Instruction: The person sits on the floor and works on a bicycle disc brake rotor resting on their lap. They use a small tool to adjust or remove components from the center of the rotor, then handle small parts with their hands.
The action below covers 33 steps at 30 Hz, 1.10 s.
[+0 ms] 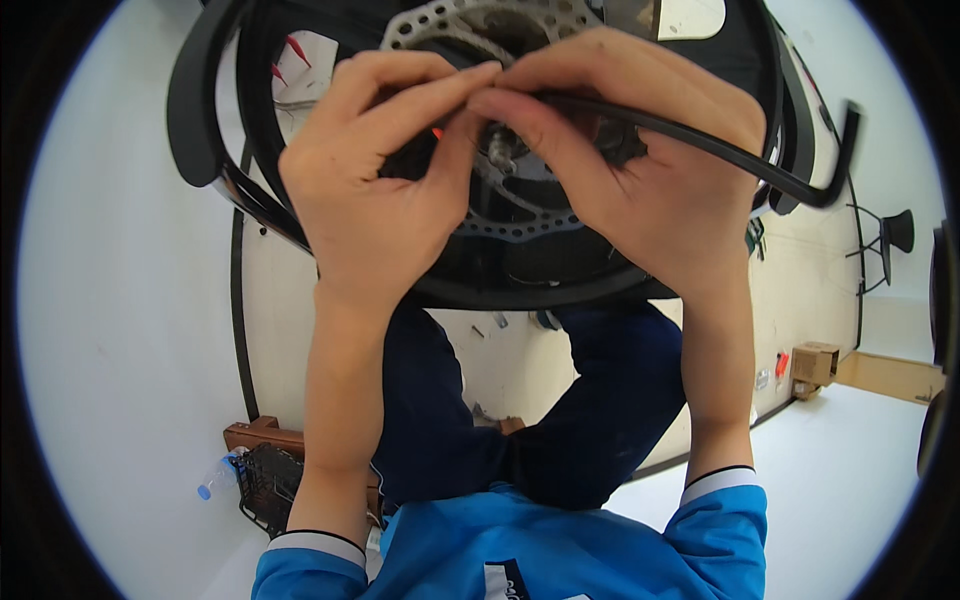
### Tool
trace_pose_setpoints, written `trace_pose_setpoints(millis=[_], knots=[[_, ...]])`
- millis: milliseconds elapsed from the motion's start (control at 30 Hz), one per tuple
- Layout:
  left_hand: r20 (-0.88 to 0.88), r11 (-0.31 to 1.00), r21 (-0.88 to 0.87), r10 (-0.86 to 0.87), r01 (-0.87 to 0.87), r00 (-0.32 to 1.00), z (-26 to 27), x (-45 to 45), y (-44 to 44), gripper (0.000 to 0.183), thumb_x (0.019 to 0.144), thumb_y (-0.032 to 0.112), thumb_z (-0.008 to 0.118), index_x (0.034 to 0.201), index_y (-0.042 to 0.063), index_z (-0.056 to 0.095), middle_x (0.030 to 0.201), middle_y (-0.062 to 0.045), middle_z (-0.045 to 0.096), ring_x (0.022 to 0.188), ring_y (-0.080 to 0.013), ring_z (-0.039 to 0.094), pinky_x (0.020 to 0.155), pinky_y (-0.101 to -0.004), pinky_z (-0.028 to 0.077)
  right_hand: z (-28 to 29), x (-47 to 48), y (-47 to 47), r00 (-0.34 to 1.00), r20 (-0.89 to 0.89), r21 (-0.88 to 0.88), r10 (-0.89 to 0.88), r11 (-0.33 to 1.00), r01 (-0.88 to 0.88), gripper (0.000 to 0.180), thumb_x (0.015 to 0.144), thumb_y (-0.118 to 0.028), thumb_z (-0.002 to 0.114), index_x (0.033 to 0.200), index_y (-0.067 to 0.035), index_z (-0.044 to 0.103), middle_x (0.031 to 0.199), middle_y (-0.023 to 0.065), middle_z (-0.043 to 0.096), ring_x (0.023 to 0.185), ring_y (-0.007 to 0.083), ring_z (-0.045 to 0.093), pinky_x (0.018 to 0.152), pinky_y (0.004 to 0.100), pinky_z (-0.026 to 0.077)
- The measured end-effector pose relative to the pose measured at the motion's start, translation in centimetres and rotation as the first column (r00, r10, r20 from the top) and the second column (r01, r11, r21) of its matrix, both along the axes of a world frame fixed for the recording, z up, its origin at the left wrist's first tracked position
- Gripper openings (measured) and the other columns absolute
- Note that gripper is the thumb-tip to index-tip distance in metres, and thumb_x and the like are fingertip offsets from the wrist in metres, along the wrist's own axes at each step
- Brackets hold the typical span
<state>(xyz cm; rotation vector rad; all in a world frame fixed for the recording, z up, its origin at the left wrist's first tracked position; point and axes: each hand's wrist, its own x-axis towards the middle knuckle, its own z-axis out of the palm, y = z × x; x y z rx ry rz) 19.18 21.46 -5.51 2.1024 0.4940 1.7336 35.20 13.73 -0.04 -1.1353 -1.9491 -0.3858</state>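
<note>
My right hand [660,172] has a black hex key [750,163] in it. The key's long shaft runs across the palm, and its bent end sticks out past the wrist side. Thumb and forefinger of my left hand [375,172] come together against my right fingertips. Whatever lies between those fingertips is hidden. Both hands are above a black wheel [525,274] with a drilled metal brake disc [540,223]. A greasy axle end [501,154] shows at the disc's centre, just below the fingers.
The wheel stands before my knees [622,375]. On the left are a black metal basket [270,484], a plastic bottle [217,476] and a brown wooden piece [262,435]. Cardboard boxes [814,365] and a black chair [892,232] are at right. Small items lie on the floor [517,360].
</note>
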Motion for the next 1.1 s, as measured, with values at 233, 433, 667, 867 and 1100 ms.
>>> trace_pose_setpoints(millis=[233,433,667,867,1100], knots=[[-0.113,0.995,0.066,0.076,-0.069,0.991,0.0,-1.0,-0.7,0.024,0.073,-0.013,0.072,0.095,-0.003,0.074,0.1,-0.003,0.069,0.074,-0.0037,0.057,0.057,-0.0154,0.037,-0.5,-0.1,-0.3,1.0,0.025,0.013,-0.014,1.0,0.014,0.012,0.08,-0.004,0.081,0.089,0.0,0.075,0.08,0.0062,0.073,0.069,0.014,0.071,0.062,0.0211,0.055],[-0.1,0.999,0.019,0.038,-0.036,0.994,-0.2,-0.7,-0.7,0.027,0.078,-0.018,0.069,0.101,-0.004,0.074,0.101,-0.008,0.068,0.087,-0.0112,0.063,0.067,-0.0188,0.047,-0.8,-0.2,-0.2,1.0,-0.004,0.017,-0.03,0.999,0.03,0.011,0.08,-0.003,0.08,0.089,0.0,0.075,0.08,0.006,0.073,0.069,0.0141,0.072,0.062,0.0207,0.055],[-0.056,0.999,0.031,-0.008,0.01,0.998,-0.5,-0.4,-0.1,0.026,0.078,-0.016,0.07,0.101,-0.004,0.074,0.099,-0.008,0.068,0.087,-0.0128,0.064,0.069,-0.0196,0.048,-0.7,-0.6,-0.3,0.996,-0.079,-0.02,-0.042,0.999,0.041,0.011,0.079,-0.001,0.08,0.089,0.0,0.074,0.079,0.0057,0.073,0.07,0.0142,0.073,0.062,0.0202,0.056],[-0.098,0.996,-0.083,0.003,-0.011,0.995,0.0,-0.7,-0.9,0.025,0.074,-0.015,0.068,0.096,-0.004,0.072,0.099,-0.007,0.068,0.086,-0.0152,0.064,0.078,-0.0236,0.05,-0.3,-2.6,-0.6,0.983,0.046,0.048,-0.179,0.983,0.177,0.013,0.076,-0.006,0.083,0.086,-0.004,0.074,0.077,0.005,0.072,0.064,0.015,0.069,0.057,0.0208,0.053],[-0.086,0.998,0.051,0.045,-0.04,0.995,-0.2,-0.4,-0.1,0.036,0.07,-0.007,0.077,0.101,0.011,0.079,0.09,-0.003,0.067,0.075,-0.0163,0.063,0.065,-0.0252,0.053,-0.4,-2.2,-0.7,0.975,0.077,0.058,-0.21,0.977,0.206,0.017,0.077,-0.014,0.085,0.084,-0.004,0.073,0.073,0.0046,0.07,0.061,0.0148,0.069,0.054,0.021,0.052]])
